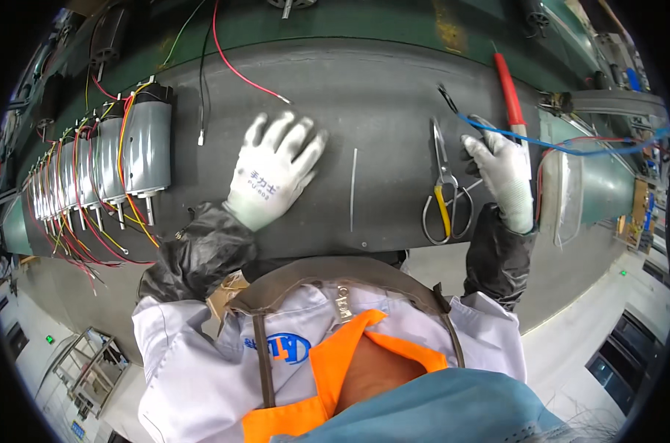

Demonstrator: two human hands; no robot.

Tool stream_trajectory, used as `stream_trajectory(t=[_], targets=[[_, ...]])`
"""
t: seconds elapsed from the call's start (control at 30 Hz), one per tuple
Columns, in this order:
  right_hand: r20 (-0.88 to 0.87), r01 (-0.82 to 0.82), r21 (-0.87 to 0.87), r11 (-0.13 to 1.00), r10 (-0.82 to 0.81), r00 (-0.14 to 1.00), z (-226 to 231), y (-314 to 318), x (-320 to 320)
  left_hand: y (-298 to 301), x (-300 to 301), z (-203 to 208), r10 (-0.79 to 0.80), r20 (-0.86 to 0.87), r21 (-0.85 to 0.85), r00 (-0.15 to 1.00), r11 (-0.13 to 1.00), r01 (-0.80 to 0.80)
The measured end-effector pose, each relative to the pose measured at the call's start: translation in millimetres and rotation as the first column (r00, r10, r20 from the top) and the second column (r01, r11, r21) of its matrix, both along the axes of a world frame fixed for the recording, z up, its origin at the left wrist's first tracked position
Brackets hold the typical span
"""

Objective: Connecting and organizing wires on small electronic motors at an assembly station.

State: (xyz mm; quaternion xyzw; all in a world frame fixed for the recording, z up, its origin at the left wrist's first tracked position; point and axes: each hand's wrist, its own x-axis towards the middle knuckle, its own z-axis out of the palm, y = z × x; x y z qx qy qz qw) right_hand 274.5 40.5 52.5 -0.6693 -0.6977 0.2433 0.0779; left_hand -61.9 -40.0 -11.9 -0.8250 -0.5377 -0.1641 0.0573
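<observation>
My left hand (273,164), in a white glove with grey fingertips, lies flat on the dark work mat (305,214) with its fingers spread. Just beyond its fingertips ends a red wire (239,72) with a bare metal tip. My right hand (501,166), gloved alike, has curled fingers; what they hold, if anything, is hard to make out. A blue cable (556,146) crosses over its fingers and ends in a dark tip. Left of this hand are scissors (443,192) with one yellow-wrapped handle. Along its far side leans a red-handled tool (507,88) with a thin tip.
At the left stands a row of grey cylindrical motors (146,144) with red, yellow and green leads. A black wire (202,88) with a metal terminal lies beyond my left hand. A thin white strip (353,190) rests mid-mat. At right is a clear plastic piece (567,199).
</observation>
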Motion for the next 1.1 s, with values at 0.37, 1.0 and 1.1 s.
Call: stream_trajectory(t=[0.37,1.0,1.1], targets=[[-0.278,-0.444,0.051,0.894,0.44,0.854,17.0,103.3,-76.2,142.9,56.3,-34.6,-0.09,-0.029,0.178,0.996,0.98,0.094],[0.453,0.147,0.369,0.918,-0.316,0.834,-92.5,500.9,264.8,209.0,74.5,-25.2,-0.221,0.06,-0.262,0.973,0.937,0.229],[0.334,0.221,0.396,0.891,-0.364,0.869,-107.8,519.8,323.9,208.7,77.0,-16.4,-0.246,0.088,-0.372,0.965,0.891,0.261]])
